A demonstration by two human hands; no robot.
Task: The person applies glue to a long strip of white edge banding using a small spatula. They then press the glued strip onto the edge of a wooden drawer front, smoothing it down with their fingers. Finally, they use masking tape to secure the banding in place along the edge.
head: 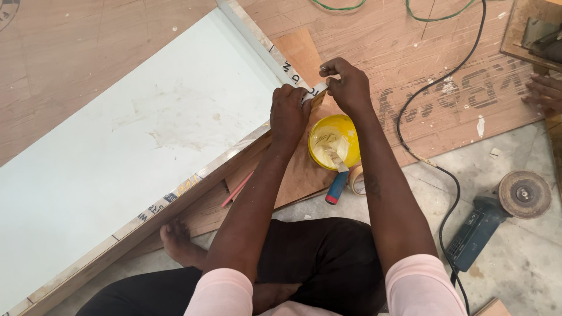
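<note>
A large white laminated board [117, 146] lies tilted across plywood sheets. A pale edge strip [319, 89] runs along its near edge and sticks out at the corner. My left hand [288, 112] presses down on the strip at the board's corner. My right hand [346, 82] pinches the free end of the strip just beyond the corner. Right below both hands stands a yellow tub of cream glue [333, 142] with a blue-handled tool [338, 184] resting in it.
A roll of tape [356, 179] lies beside the tub, a red pencil [236, 189] near the board. An angle grinder [497, 213] with a black cable [421, 96] sits on the concrete at right. Another person's hand [544, 93] shows at the right edge.
</note>
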